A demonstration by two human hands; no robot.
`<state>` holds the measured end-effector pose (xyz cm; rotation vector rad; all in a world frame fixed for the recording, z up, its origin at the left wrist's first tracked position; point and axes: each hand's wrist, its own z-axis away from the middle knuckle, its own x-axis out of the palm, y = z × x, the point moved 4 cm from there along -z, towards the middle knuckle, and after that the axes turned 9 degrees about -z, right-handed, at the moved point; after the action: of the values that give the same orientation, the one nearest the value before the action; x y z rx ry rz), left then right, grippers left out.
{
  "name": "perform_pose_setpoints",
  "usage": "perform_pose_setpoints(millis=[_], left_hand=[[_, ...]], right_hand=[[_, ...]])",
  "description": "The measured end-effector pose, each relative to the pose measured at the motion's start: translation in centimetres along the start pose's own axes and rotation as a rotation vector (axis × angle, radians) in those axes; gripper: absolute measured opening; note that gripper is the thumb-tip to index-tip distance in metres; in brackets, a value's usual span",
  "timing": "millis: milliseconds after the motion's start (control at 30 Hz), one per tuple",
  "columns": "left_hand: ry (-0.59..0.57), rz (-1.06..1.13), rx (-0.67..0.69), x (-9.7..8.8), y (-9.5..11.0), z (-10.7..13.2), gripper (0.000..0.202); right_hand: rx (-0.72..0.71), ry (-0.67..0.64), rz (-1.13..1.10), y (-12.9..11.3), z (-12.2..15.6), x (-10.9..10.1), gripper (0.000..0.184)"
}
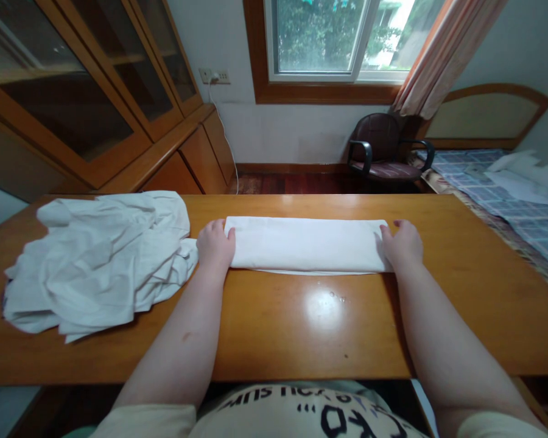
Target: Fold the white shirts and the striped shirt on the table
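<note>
A white cloth (305, 244) folded into a long narrow strip lies across the middle of the wooden table (301, 322). My left hand (215, 243) is closed on the strip's left end, thumb on top. My right hand (402, 244) is closed on its right end, fingers curled over the edge. Both forearms reach straight out from my body over the table.
A crumpled pile of white cloths (100, 261) lies on the table's left part, touching my left hand's side. Beyond the table stand a wooden glass-door cabinet (95, 103), a dark armchair (383, 152) under the window, and a bed (506, 194) at right.
</note>
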<state>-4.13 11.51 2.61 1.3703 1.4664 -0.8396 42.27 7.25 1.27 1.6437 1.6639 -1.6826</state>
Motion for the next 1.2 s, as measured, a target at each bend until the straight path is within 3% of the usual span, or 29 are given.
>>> perform_pose_setpoints(millis=[100, 167, 233, 300, 367, 600, 733, 800, 900, 1000, 1067, 1133, 1200], left_hand=[[-0.010, 0.004, 0.303, 0.1, 3.8, 1.8, 0.051], [-0.139, 0.004, 0.489, 1.1, 5.8, 2.9, 0.059], [-0.285, -0.015, 0.555, 2.4, 6.4, 3.4, 0.070], [-0.367, -0.043, 0.536, 3.4, 5.9, 3.2, 0.078], [-0.377, -0.071, 0.490, 4.0, 5.0, 2.6, 0.079], [-0.365, -0.098, 0.148, 4.2, 3.0, 1.2, 0.069], [-0.364, -0.108, 0.066, 3.8, 2.5, 0.6, 0.069], [-0.336, -0.154, 0.031, 3.4, 3.2, 0.2, 0.070], [-0.292, -0.159, 0.103, 2.8, 7.3, 0.2, 0.071], [-0.287, -0.020, 0.480, 2.9, 14.6, 2.1, 0.067], [-0.338, 0.070, 0.663, 3.4, 18.4, 3.8, 0.064], [-0.363, 0.098, 0.685, 4.1, 19.6, 4.6, 0.063], [-0.364, 0.076, 0.602, 4.6, 18.2, 4.1, 0.066]], right_hand=[[-0.300, -0.055, -0.019, -3.4, 2.0, 1.4, 0.058], [-0.436, -0.233, 0.008, -5.2, 3.6, 3.1, 0.068], [-0.495, -0.416, 0.072, -6.1, 4.7, 4.7, 0.071], [-0.500, -0.522, 0.132, -6.1, 5.2, 5.5, 0.069], [-0.469, -0.545, 0.165, -5.7, 5.0, 5.6, 0.068], [-0.221, -0.443, 0.224, -4.3, 3.7, 5.1, 0.070], [-0.200, -0.396, 0.246, -4.2, 3.7, 5.3, 0.073], [-0.205, -0.391, 0.260, -4.3, 3.8, 5.5, 0.073], [-0.213, -0.380, 0.269, -4.5, 3.9, 5.6, 0.073], [-0.210, -0.377, 0.269, -4.6, 3.9, 5.6, 0.073], [-0.209, -0.384, 0.266, -4.6, 3.9, 5.5, 0.073], [-0.210, -0.391, 0.259, -4.4, 3.8, 5.4, 0.074], [-0.211, -0.396, 0.251, -4.3, 3.7, 5.3, 0.074]])
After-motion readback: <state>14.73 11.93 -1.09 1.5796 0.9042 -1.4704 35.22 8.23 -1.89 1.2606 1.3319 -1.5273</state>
